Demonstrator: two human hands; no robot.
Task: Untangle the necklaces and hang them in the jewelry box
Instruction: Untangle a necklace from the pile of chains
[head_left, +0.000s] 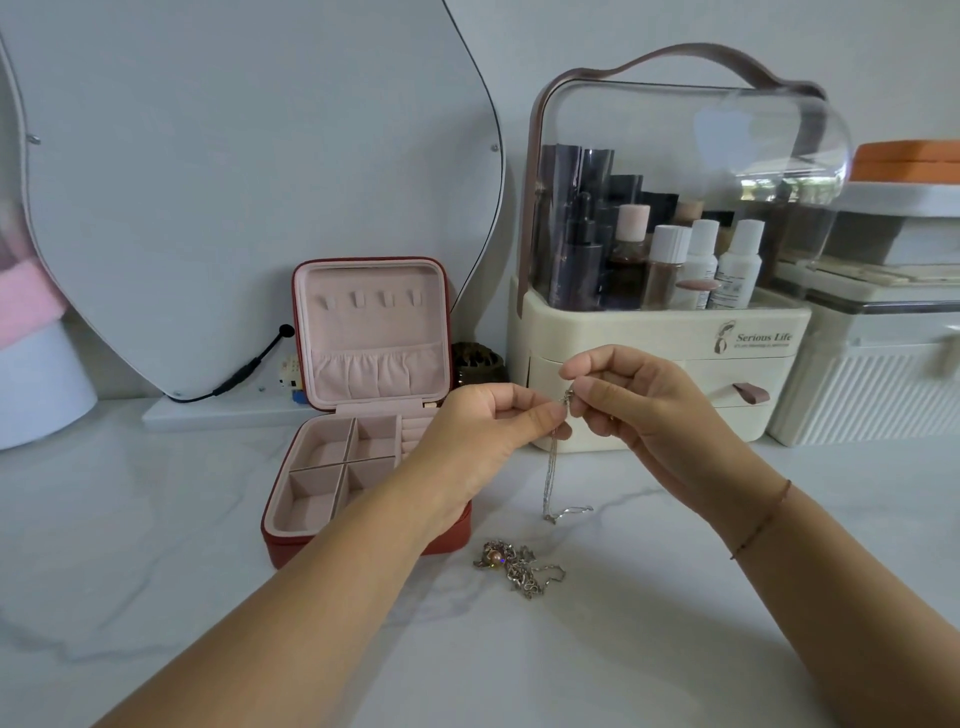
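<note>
Both hands meet just above the centre of the view. The left hand (488, 431) and the right hand (639, 410) each pinch, thumb against curled forefinger, the top of a thin silver chain necklace (549, 478). The fingertips of the two hands nearly touch. The chain hangs straight down from that pinch toward six o'clock, and its lower end lies on the white marble-veined tabletop (208, 571), trailing off toward three o'clock.

Further toward six o'clock from that end, near it, lies a tangled heap of silver necklaces with a pinkish bead (514, 564), flat on the table.

At about nine o'clock from the hands stands the square red jewelry box with pale pink lining (291, 551) — open, lid upright, with a row of four small pink tabs (371, 299) across the lid's inside. The left forearm covers the box's near right corner.

At one o'clock from the hands stands a cream cosmetics organiser with a clear domed cover (660, 332); at eleven o'clock, a curved-edged mirror (234, 182).
</note>
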